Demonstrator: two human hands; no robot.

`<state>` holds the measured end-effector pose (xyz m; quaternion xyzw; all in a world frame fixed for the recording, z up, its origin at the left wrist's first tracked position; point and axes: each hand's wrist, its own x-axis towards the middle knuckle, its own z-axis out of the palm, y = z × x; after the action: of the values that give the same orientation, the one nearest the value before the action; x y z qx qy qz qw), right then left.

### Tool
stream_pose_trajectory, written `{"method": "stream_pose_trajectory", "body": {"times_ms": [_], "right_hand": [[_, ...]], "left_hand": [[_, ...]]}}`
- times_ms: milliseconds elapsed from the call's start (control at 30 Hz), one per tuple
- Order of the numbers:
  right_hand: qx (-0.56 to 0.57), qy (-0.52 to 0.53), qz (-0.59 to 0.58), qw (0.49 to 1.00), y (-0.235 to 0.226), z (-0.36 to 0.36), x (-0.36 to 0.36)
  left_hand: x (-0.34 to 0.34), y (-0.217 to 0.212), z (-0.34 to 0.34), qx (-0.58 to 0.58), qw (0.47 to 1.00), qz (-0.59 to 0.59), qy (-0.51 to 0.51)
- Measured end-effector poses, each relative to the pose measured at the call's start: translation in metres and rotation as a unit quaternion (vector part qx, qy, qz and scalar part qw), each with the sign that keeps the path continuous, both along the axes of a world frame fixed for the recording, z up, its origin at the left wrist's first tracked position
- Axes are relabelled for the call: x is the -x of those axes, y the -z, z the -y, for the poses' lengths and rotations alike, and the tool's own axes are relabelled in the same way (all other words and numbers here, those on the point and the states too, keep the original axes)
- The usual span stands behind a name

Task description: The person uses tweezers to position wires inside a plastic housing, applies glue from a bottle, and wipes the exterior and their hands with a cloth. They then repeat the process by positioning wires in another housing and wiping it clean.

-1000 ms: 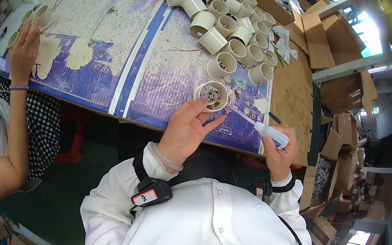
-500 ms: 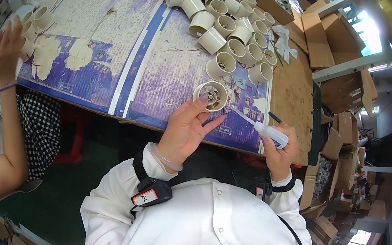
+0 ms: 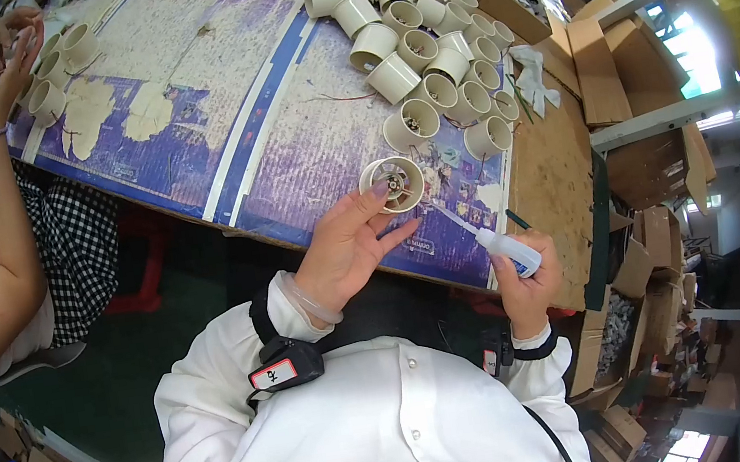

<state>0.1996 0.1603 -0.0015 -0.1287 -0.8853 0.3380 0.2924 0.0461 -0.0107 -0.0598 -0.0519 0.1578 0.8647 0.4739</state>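
My left hand (image 3: 345, 244) grips a cream round cup-shaped housing (image 3: 367, 179) by its rim, thumb on top, over the table's near edge. Its open end faces up and shows spokes and a metal hub in the middle. In my right hand (image 3: 529, 284) is a small translucent squeeze bottle (image 3: 507, 249) with a long thin nozzle. The nozzle tip points up and left, just right of the housing and apart from it. Beyond my hands stand several similar cream housings (image 3: 393, 78), piled toward the far right, some with small metal parts and wires inside.
The table (image 3: 283, 149) has a worn purple and white covering. A white glove (image 3: 533, 80) lies right of the pile, near cardboard boxes (image 3: 599, 76). At left, a co-worker's hands (image 3: 9, 50) are beside more housings (image 3: 79, 47). A dark green pen-like stick (image 3: 518, 220) lies near my right hand.
The co-worker's raised hand has moved up and away, and a second hand now shows beside it. My hands keep nearly the same pose around the housing and the bottle.
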Motion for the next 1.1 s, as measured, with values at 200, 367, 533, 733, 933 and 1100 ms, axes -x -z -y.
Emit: {"method": "stream_pose_trajectory", "body": {"times_ms": [200,367,533,733,933,1100], "right_hand": [[0.107,0.056,-0.015,0.993,0.011,-0.012,-0.006],[0.538,0.028,-0.100,0.836,0.029,-0.043,-0.013],[0.726,0.059,-0.183,0.660,0.028,-0.057,-0.012],[0.756,-0.094,-0.215,0.611,0.046,-0.094,-0.024],[0.749,0.068,-0.249,0.610,0.038,-0.101,0.000],[0.753,-0.258,-0.202,0.571,0.069,-0.136,-0.012]], "left_hand": [[0.002,0.001,0.001,0.024,0.999,-0.024,-0.005],[0.007,-0.003,0.005,0.080,0.995,-0.056,-0.018],[0.038,0.002,0.020,0.210,0.962,-0.147,-0.095],[0.094,0.007,0.045,0.378,0.850,-0.332,-0.155],[0.112,0.002,0.060,0.442,0.787,-0.407,-0.142],[0.117,-0.005,0.067,0.567,0.664,-0.480,-0.084]]}}
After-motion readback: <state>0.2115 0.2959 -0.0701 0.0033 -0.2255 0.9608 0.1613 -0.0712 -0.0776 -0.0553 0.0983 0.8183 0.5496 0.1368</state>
